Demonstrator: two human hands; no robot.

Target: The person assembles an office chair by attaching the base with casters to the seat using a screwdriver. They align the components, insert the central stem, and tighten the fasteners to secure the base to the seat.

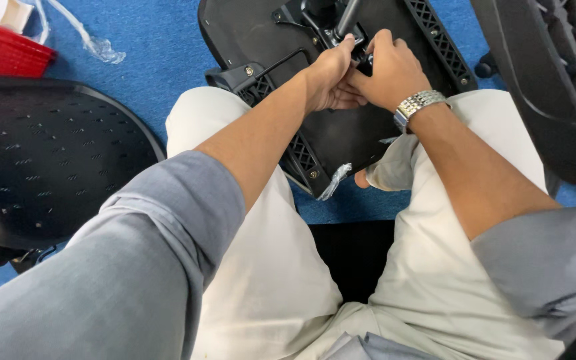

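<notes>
Two bare hands, left hand (328, 80) and right hand (389, 70). One steel wristwatch (419, 105). One upturned black chair seat base (341, 127). One perforated black chair backrest (41, 160). One red basket (1, 50). Two clear plastic wrapper scraps (98, 47) (335, 181).

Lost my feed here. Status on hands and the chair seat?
Both hands, left and right, clasped on mechanism under black seat base. Grip detail hidden. Nothing blocking.
</notes>
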